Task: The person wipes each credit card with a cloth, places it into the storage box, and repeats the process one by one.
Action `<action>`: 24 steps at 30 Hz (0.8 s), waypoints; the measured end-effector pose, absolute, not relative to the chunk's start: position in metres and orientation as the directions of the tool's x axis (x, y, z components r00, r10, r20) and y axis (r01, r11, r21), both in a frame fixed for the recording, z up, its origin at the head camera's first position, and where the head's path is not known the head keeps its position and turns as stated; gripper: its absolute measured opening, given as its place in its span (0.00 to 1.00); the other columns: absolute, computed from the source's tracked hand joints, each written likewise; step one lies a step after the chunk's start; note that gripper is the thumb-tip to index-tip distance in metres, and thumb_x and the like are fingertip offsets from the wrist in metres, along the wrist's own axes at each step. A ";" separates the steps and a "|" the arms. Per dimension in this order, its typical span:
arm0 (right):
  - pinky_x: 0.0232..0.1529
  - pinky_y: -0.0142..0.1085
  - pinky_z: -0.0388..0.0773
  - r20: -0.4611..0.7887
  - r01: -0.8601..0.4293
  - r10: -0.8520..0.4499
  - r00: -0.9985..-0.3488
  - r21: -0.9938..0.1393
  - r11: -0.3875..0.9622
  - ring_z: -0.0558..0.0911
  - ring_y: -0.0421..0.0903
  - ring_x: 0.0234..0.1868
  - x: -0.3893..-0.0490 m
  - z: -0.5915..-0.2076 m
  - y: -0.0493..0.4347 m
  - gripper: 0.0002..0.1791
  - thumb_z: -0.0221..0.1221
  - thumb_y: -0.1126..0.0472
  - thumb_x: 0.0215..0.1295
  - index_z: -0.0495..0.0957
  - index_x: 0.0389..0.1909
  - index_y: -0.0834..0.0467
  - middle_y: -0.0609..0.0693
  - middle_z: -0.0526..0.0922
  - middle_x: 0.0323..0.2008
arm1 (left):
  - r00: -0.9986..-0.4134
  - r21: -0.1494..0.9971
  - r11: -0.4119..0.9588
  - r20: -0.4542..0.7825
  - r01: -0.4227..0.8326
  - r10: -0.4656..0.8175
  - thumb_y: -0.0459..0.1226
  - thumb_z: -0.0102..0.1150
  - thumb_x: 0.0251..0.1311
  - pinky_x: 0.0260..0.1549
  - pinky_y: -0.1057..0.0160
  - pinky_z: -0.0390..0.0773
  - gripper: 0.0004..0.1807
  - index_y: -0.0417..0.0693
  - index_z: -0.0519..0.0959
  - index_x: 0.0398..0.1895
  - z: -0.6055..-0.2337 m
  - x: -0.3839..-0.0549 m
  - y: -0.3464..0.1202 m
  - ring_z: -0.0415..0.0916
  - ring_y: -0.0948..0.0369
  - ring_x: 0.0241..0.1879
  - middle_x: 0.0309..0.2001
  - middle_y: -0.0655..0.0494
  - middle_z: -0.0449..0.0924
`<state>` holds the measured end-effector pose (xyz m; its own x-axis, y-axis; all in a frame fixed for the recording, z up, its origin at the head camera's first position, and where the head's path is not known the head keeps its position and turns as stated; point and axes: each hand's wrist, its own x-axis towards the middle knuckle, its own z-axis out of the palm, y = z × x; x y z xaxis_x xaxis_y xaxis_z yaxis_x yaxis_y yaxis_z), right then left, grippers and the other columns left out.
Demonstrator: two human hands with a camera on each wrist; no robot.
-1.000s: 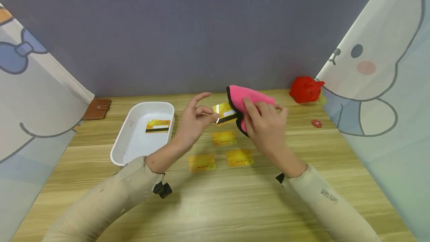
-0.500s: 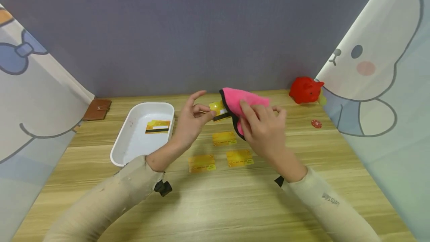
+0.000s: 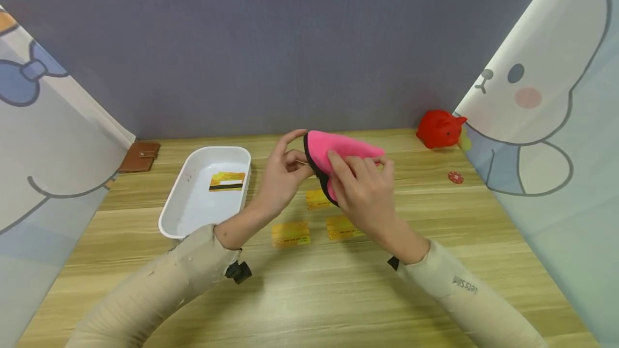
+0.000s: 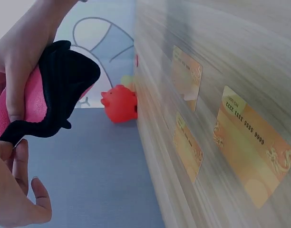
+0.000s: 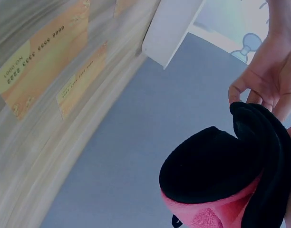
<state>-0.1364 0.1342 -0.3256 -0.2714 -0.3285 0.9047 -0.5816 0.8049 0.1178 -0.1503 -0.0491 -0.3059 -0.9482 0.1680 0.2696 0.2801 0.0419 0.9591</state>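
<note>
A pink fabric pouch with a black rim hangs above the table between both hands. My right hand grips its pink side. At the rim, the thumb and a finger of my left hand pinch the edge; any card there is hidden. The right wrist view looks into the pouch's dark mouth. Below lie three yellow cards on the wood: a far card, a front left card and a front right card, partly covered by the right hand.
To the left stands a white tray with yellow cards in it. Behind it is a brown wallet. A red piggy bank and a red poker chip sit at the right. A grey wall closes the back.
The right hand has brought the pouch leftward to the left hand. The yellow card that the left hand held at the pouch's mouth has gone out of sight behind the rim.
</note>
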 end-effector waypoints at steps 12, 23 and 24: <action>0.38 0.54 0.69 0.881 -0.542 -0.276 -0.384 0.027 0.840 0.80 0.57 0.29 -0.144 -0.322 0.144 0.17 0.59 0.62 0.66 0.80 0.55 0.57 0.57 0.84 0.35 | -0.912 0.909 0.136 0.367 0.393 0.183 0.27 0.64 0.62 0.38 0.61 0.80 0.36 0.54 0.65 0.71 -0.309 -0.145 -0.055 0.82 0.51 0.32 0.33 0.43 0.83; 0.36 0.54 0.70 0.892 -0.516 -0.182 -0.414 -0.065 0.854 0.81 0.62 0.35 -0.161 -0.321 0.165 0.17 0.60 0.66 0.64 0.80 0.54 0.59 0.61 0.83 0.36 | -0.938 0.916 0.215 0.312 0.340 0.153 0.32 0.66 0.63 0.39 0.63 0.79 0.35 0.62 0.65 0.71 -0.299 -0.134 -0.086 0.82 0.54 0.36 0.38 0.49 0.84; 0.36 0.55 0.69 0.892 -0.511 -0.171 -0.419 -0.076 0.856 0.81 0.63 0.35 -0.162 -0.321 0.167 0.17 0.60 0.66 0.64 0.80 0.55 0.59 0.61 0.83 0.37 | -0.938 0.914 0.217 0.317 0.342 0.143 0.32 0.66 0.63 0.39 0.63 0.79 0.35 0.61 0.65 0.71 -0.297 -0.134 -0.091 0.82 0.54 0.36 0.38 0.49 0.84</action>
